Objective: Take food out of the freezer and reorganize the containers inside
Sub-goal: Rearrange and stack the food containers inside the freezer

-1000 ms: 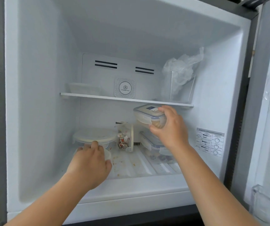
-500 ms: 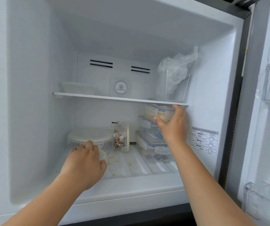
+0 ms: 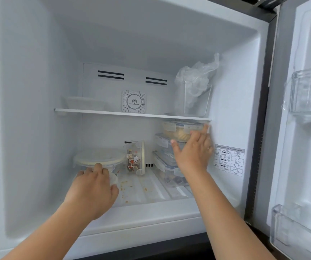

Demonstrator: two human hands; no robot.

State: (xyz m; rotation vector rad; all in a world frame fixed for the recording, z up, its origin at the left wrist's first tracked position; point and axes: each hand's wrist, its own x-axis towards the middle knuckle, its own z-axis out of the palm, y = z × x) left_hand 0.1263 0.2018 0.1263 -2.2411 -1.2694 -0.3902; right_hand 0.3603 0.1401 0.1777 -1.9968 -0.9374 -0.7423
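The top clip-lid container (image 3: 181, 131) sits on a stack of two more clip-lid containers (image 3: 166, 162) at the freezer's right, its lid almost touching the underside of the shelf (image 3: 132, 113). The right hand (image 3: 193, 153) lies against its front with fingers straight and spread. The left hand (image 3: 94, 186) curls over a small round tub (image 3: 114, 179) on the floor (image 3: 150, 190), just below the round lidded bowl (image 3: 99, 158). Between bowl and stack stands a printed tub on its side (image 3: 135, 158); bare ribbed floor, crumb-strewn, lies before it. Above, a bagged clear bin (image 3: 196, 91) fills the shelf's right end.
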